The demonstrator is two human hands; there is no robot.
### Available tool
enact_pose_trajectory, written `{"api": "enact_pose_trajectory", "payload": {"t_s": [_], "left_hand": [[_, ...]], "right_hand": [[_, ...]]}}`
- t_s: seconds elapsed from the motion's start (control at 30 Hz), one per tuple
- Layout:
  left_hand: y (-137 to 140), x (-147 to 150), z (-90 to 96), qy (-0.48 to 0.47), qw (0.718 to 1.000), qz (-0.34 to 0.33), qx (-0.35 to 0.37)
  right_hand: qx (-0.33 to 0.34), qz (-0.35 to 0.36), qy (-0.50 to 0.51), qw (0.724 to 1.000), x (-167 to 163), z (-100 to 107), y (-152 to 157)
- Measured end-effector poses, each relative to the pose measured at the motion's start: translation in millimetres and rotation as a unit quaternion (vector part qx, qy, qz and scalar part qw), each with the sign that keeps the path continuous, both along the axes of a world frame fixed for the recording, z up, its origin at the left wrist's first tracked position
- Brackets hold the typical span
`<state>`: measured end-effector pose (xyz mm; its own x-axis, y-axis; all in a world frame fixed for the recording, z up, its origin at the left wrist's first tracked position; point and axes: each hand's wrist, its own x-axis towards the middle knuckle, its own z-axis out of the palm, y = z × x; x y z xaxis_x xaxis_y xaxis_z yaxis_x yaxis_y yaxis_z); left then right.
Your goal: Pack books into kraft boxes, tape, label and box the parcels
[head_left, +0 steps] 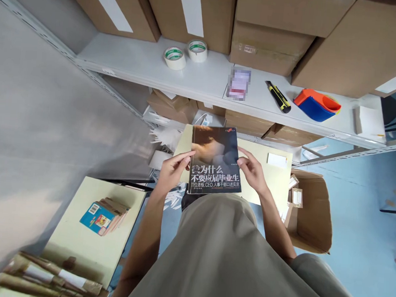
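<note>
A dark paperback book (214, 156) with white Chinese lettering is held up in front of my body, its cover facing me. My left hand (176, 167) pinches its left edge between thumb and fingers. At the opposite edge, my right hand (251, 170) grips it the same way, thumb on the cover side. Beneath the book stands a pale yellow table (266, 182), partly hidden by the book and my hands. On that table's right part lies a small white label pad (277, 160).
The shelf (209, 83) ahead bears cardboard boxes (269, 45), tape rolls (175, 58), a utility knife (279, 97) and an orange-blue tape dispenser (317, 105). An open carton (312, 211) stands at right. Several stacked books (100, 218) lie on the left table (75, 203), near wrapped parcels (43, 278).
</note>
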<state>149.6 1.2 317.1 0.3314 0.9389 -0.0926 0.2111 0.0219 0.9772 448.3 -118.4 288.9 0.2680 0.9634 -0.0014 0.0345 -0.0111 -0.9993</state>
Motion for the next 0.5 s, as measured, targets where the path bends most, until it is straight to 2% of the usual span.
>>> {"api": "enact_pose_trajectory", "payload": {"t_s": [0.13, 0.3, 0.5], "left_hand": [[-1, 3, -4.1, -0.011, 0.999, -0.031, -0.033], [-7, 16, -13.6, 0.028, 0.998, 0.039, -0.051], [-14, 23, -20.6, 0.015, 0.997, 0.066, -0.048]], "right_hand": [[-0.03, 0.017, 0.044, 0.998, -5, 1, 3], [-0.095, -0.006, 0.074, 0.993, -22, -4, 6], [-0.106, -0.006, 0.086, 0.991, -24, -8, 1]]}}
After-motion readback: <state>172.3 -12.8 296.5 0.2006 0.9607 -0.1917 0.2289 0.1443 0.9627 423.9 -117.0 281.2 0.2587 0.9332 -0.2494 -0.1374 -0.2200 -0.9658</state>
